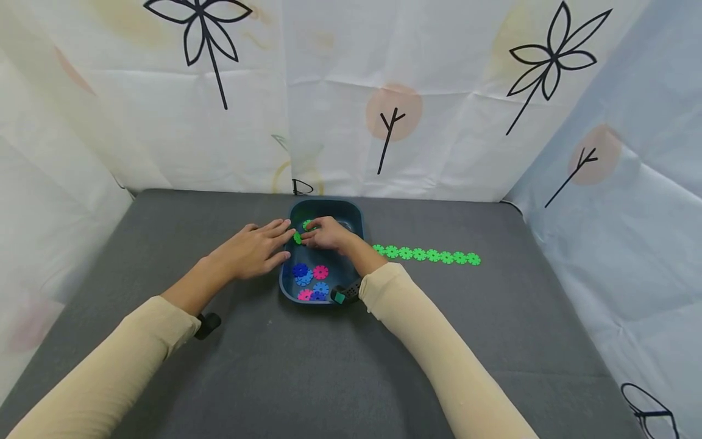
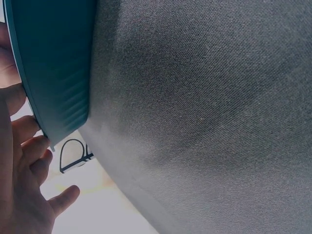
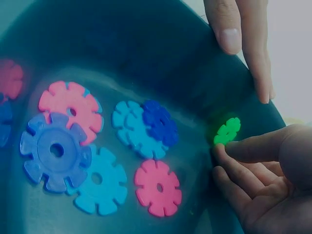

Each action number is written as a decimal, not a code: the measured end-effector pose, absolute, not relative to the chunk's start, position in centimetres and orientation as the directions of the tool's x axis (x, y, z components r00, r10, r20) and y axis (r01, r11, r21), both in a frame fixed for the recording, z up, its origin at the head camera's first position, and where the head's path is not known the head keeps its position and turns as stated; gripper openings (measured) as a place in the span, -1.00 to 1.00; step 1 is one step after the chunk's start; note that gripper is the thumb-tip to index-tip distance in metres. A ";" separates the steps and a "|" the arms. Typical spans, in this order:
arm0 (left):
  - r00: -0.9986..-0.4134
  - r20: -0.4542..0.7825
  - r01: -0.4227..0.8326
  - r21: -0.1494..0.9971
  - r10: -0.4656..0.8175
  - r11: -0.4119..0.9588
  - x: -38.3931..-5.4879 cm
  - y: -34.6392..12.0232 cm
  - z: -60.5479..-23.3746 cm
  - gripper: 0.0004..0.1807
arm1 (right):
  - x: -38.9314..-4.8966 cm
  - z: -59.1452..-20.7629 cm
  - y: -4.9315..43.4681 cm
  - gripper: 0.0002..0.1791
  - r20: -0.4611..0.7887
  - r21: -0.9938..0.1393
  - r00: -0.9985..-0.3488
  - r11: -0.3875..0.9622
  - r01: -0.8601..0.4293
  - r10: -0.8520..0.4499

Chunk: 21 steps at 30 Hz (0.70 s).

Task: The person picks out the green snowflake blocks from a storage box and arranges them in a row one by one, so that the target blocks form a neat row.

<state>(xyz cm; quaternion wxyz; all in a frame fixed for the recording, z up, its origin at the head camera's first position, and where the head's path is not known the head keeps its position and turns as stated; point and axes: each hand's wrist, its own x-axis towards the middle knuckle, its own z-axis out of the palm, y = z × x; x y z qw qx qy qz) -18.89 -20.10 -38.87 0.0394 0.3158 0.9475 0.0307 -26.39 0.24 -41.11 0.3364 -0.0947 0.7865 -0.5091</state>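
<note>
A dark blue-green plastic bin point(image 1: 285, 286) stands on the grey table. My right hand point(image 1: 328, 235) reaches into it, and the right wrist view shows thumb and forefinger pinching a green notched disc point(image 3: 227, 131) close to the bin's wall. In the head view, another green disc point(image 1: 307, 225) shows by these fingers, partly covered. My left hand point(image 1: 255, 250) rests its fingertips on the bin's left rim, fingers extended and holding nothing. Pink discs point(image 3: 158, 187) and blue discs point(image 3: 56, 153) lie on the bin floor, some overlapping.
Right of the bin, a straight row of green discs point(image 1: 419, 254) lies on the grey table point(image 1: 329, 366), its near end beside the bin wall. Printed white cloth point(image 1: 340, 146) hangs behind the table and along both sides.
</note>
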 end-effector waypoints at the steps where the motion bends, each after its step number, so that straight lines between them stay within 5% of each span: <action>1: -0.797 -0.054 0.597 0.085 0.602 0.798 -18.9 -20.1 -38.9 -0.34 | -26.3 -41.2 0.2 -0.46 -0.428 -0.865 -0.758 0.467 0.186 -0.492; 21: -0.793 -0.051 0.602 0.083 0.607 0.794 -18.8 -20.0 -38.9 -0.35 | -25.7 -41.8 -0.7 -0.48 -0.355 -0.889 -0.846 0.423 0.174 -0.397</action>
